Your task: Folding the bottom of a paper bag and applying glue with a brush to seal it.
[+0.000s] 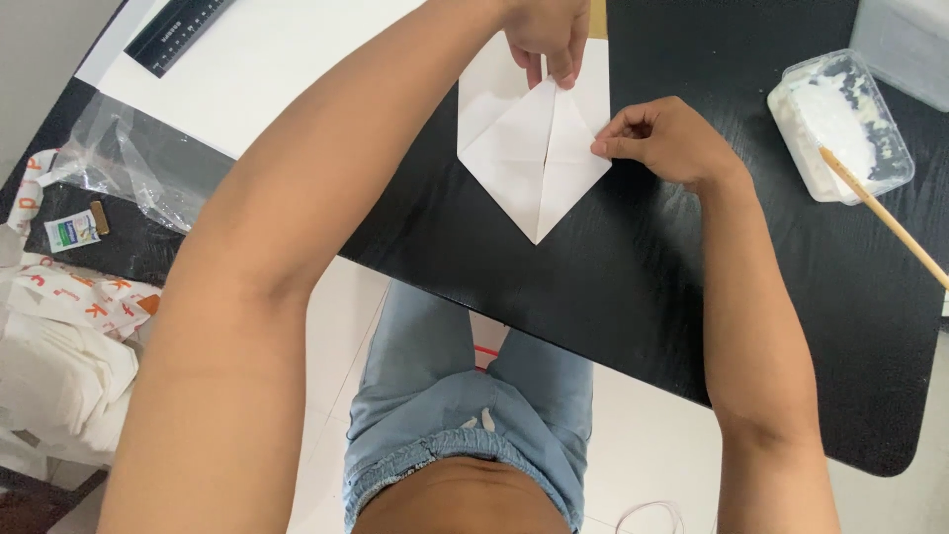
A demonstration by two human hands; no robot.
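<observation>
So the white paper sits flat on a black wood-grain table, up around 12 o'clock in the view. It's thin, matte, crisp-looking stuff, folded so two flaps meet along a centre crease and the whole thing comes down to a sharp point. That tip points toward 6 o'clock, straight back at the person, and the long axis runs 12 to 6.

The left hand is at the far end of the sheet, fingertips curled down and pressing on the top of the centre crease, not really gripping anything. The right hand is at the paper's 3 o'clock corner, fingers bunched up and pinching or pressing that folded edge; can't quite tell which.

Off around 2 o'clock there's a clear plastic tub with white pasty stuff inside and a thin wooden stick leaning out of it. At 9 o'clock, crinkly clear plastic wrap, and a black ruler at 11.
</observation>
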